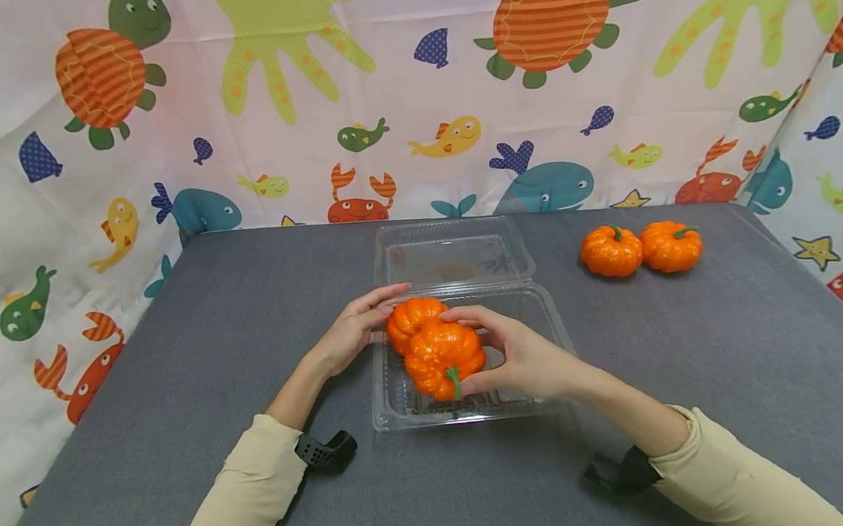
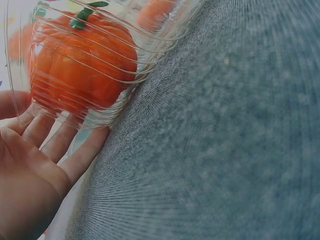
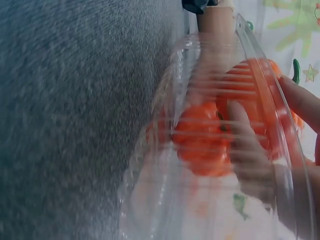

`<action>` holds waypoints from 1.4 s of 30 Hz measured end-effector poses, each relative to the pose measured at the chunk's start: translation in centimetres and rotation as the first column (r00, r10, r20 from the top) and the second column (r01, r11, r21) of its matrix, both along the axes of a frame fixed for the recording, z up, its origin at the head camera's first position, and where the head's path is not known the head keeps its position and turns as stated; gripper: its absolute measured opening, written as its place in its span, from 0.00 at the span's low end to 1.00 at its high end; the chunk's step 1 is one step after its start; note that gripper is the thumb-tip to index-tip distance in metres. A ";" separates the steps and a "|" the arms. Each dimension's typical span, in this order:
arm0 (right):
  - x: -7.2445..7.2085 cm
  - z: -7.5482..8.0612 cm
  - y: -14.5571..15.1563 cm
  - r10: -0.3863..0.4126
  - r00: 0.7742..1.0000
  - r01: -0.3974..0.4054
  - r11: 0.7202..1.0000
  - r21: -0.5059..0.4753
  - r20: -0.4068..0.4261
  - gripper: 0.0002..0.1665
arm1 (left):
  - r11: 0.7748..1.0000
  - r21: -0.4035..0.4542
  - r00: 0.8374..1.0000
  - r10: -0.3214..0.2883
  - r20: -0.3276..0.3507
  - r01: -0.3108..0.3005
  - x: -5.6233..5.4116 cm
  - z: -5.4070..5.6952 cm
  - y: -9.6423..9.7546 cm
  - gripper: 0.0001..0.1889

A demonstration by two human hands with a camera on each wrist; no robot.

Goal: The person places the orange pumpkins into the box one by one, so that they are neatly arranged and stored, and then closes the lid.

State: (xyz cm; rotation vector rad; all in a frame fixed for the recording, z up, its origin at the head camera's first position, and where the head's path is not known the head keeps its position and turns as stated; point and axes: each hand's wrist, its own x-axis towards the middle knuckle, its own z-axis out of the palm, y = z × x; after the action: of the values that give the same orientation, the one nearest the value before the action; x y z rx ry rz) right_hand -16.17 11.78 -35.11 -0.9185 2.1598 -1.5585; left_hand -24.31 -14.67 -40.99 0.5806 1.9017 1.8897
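Observation:
My right hand (image 1: 516,355) holds a shiny orange toy pumpkin (image 1: 441,357) with a green stem, thumb near the stem and fingers at its far side. The held pumpkin is over the left part of a clear plastic clamshell container (image 1: 539,399). Just behind it, a second orange pumpkin (image 1: 412,312) sits in the container's left side, partly covered by the held one. My left hand (image 1: 352,329) rests against the container's left wall. In the left wrist view, its extended fingers (image 2: 60,135) touch the ribbed plastic outside, below a pumpkin (image 2: 82,62).
The container's clear lid (image 1: 454,252) lies folded open toward the back. Two more orange pumpkins (image 1: 611,251) stand side by side on the grey tabletop (image 1: 669,341) at the back right. A curtain with printed sea animals (image 1: 406,89) surrounds the table's back and sides.

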 end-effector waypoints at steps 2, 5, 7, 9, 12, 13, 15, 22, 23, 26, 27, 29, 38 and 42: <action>0.1 -0.1 -0.1 -0.009 1.000 0.008 1.000 0.005 0.007 0.43 | 1.000 -0.003 1.000 -0.005 0.003 0.005 0.0 0.1 0.1 0.25; 0.1 -0.3 -0.3 -0.026 1.000 0.026 0.999 0.026 -0.008 0.43 | 1.000 -0.005 1.000 -0.009 0.007 0.009 -0.1 0.2 0.3 0.25; 0.2 -0.4 -0.5 -0.040 0.999 0.041 0.998 0.043 -0.022 0.43 | 1.000 -0.008 1.000 -0.010 0.008 0.010 -0.1 0.1 0.4 0.24; 0.2 -0.5 -0.6 -0.048 0.998 0.049 0.997 0.052 -0.031 0.43 | 1.000 -0.011 1.000 -0.010 0.008 0.010 -0.2 0.1 0.4 0.24; 0.1 -0.6 -0.8 -0.059 0.998 0.060 0.997 0.055 -0.030 0.43 | 1.000 -0.015 1.000 -0.009 0.007 0.009 -0.2 0.0 0.3 0.24; 0.1 -0.7 -0.8 -0.061 0.998 0.062 0.997 0.053 -0.030 0.43 | 1.000 -0.016 1.000 -0.008 0.008 0.008 -0.2 0.0 0.3 0.24; 0.0 -0.7 -0.9 -0.066 0.997 0.067 0.996 0.054 -0.030 0.43 | 1.000 -0.015 1.000 -0.008 0.007 0.008 -0.2 0.0 0.3 0.25; 0.1 -1.1 -1.4 -0.079 0.995 0.082 0.995 0.057 -0.064 0.43 | 1.000 -0.005 1.000 -0.010 0.010 0.010 -0.2 0.0 0.2 0.24; 0.1 -1.2 -1.5 -0.081 0.994 0.085 0.995 0.057 -0.077 0.43 | 1.000 -0.004 1.000 -0.009 0.010 0.009 -0.1 0.1 0.2 0.24; 0.2 -1.4 -1.8 -0.086 0.988 0.095 0.993 0.068 -0.130 0.43 | 1.000 -0.001 1.000 -0.009 0.009 0.009 -0.1 0.1 0.1 0.24; 0.2 -1.4 -1.9 -0.089 0.985 0.102 0.992 0.076 -0.149 0.43 | 1.000 -0.001 1.000 -0.008 0.009 0.008 0.0 0.1 0.1 0.24; 0.3 -1.5 -2.0 -0.099 0.978 0.119 0.988 0.099 -0.185 0.43 | 1.000 -0.002 1.000 -0.007 0.009 0.007 0.0 0.1 0.0 0.24; 0.7 -1.5 -2.6 -0.132 0.956 0.180 0.969 0.169 -0.262 0.44 | 1.000 -0.006 1.000 -0.002 0.003 0.002 -0.1 0.0 -0.1 0.24; 0.8 -1.6 -2.8 -0.137 0.945 0.200 0.961 0.192 -0.299 0.44 | 1.000 -0.005 1.000 0.000 0.005 0.000 -0.1 0.0 0.0 0.24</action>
State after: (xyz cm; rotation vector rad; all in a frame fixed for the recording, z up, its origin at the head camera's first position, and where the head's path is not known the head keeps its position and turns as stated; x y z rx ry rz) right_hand -15.37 8.99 -36.73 -0.9516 2.6134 -1.2850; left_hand -24.37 -14.71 -40.97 0.5735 1.9027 1.8842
